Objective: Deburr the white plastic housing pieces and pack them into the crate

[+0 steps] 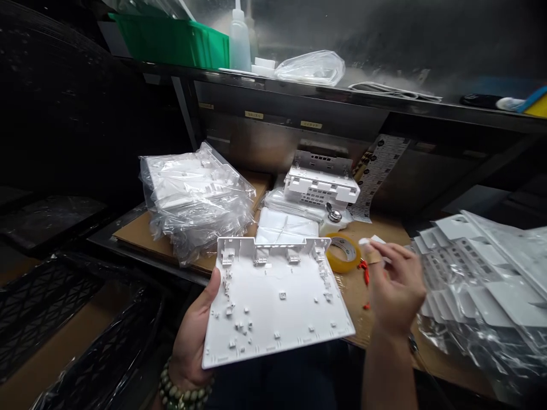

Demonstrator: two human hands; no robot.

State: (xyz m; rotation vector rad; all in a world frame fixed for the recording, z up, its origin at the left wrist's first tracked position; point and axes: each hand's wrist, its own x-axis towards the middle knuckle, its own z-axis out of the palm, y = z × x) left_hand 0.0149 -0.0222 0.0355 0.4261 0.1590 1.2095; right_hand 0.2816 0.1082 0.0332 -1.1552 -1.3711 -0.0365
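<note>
My left hand (194, 336), a beaded bracelet at its wrist, grips the left edge of a white plastic housing panel (273, 319). The panel is tilted with its inner side up, showing small posts, clips and a raised far edge. My right hand (395, 279) is raised to the right of the panel, apart from it. Its thumb and fingers pinch a small white wad (364, 242), whose kind I cannot make out. A tan strip wraps the thumb. Just left of that hand lies a roll of yellowish tape (344, 253) on the cardboard.
Bagged white panels are piled at left (196, 193); more panels (474, 267) lean in rows at right. Behind are a folded white cloth stack (286, 225), a metal-capped dispenser bottle (334, 216) and white housings (322, 185). A shelf above holds a green bin (175, 42) and squeeze bottle (240, 42).
</note>
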